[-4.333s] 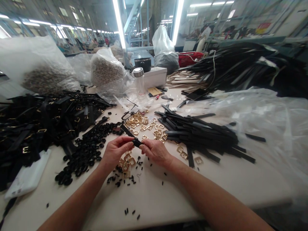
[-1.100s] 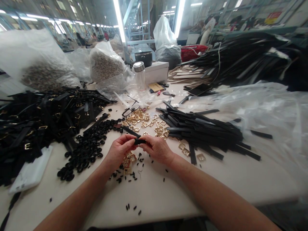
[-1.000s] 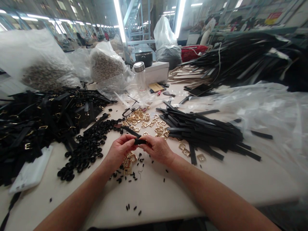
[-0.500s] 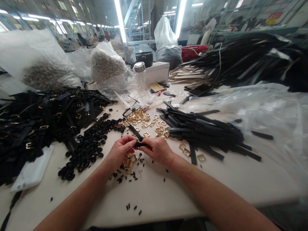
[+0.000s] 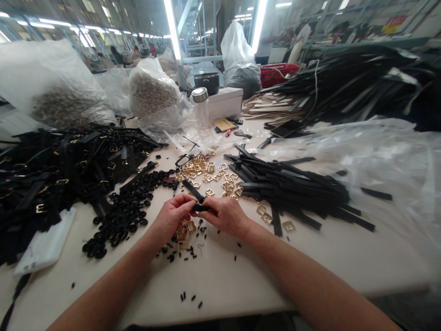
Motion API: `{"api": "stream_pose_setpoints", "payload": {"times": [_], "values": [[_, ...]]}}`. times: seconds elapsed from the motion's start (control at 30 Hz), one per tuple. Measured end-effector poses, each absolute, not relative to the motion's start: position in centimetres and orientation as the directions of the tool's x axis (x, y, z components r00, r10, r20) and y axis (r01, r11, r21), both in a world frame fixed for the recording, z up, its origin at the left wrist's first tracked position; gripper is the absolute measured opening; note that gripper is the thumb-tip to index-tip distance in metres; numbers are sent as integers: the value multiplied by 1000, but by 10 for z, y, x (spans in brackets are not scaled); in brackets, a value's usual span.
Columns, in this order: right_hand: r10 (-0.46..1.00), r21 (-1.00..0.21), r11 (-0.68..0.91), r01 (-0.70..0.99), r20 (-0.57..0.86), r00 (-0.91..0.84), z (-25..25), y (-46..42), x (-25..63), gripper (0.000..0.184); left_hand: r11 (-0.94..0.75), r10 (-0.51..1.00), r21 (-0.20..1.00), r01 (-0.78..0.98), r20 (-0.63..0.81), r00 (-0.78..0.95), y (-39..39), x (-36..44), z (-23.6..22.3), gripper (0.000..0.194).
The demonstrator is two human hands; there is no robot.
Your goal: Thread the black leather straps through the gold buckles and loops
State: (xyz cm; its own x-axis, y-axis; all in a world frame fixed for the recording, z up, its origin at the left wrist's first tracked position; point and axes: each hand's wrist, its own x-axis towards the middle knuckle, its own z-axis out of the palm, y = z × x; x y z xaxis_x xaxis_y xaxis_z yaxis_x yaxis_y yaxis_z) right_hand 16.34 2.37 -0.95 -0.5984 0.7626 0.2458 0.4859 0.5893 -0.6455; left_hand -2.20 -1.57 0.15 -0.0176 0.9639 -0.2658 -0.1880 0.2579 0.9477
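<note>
- Partly hidden, a black strap [image 5: 192, 189] slants away above the pale table [image 5: 255, 285], its near end masked within the grip.
- Left hand [image 5: 175, 214]: thumb and fingers pinched together on the strap.
- Right hand [image 5: 227, 216]: clamped on it too, fingertips curled out of sight.
- Gold buckles [image 5: 191, 225], partly screened by the left hand.
- Buckled straps [image 5: 69, 170], cut off by the left edge.
</note>
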Motion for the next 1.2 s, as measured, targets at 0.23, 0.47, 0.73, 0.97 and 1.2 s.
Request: {"api": "stream_pose_setpoints", "payload": {"times": [0.23,0.47,0.73,0.97,1.2], "values": [[749,-653,593,471,234,-619,-8,24,164,21,227,973,967,-118,-231,-26,-17,-21,4,20],[746,-663,596,453,247,-619,-8,24,165,22,214,976,968,-129,-218,-15,-17,-23,-1,24],[777,-630,613,477,373,-507,-14,23,163,16,274,957,932,-236,-288,-24,-16,-22,4,30],[687,-594,719,360,533,-494,-15,24,163,20,301,947,879,-370,-321,8,-17,-19,6,32],[644,-488,765,421,581,-498,-14,24,164,19,301,946,858,-416,-324,16,-17,-19,2,30]]}}
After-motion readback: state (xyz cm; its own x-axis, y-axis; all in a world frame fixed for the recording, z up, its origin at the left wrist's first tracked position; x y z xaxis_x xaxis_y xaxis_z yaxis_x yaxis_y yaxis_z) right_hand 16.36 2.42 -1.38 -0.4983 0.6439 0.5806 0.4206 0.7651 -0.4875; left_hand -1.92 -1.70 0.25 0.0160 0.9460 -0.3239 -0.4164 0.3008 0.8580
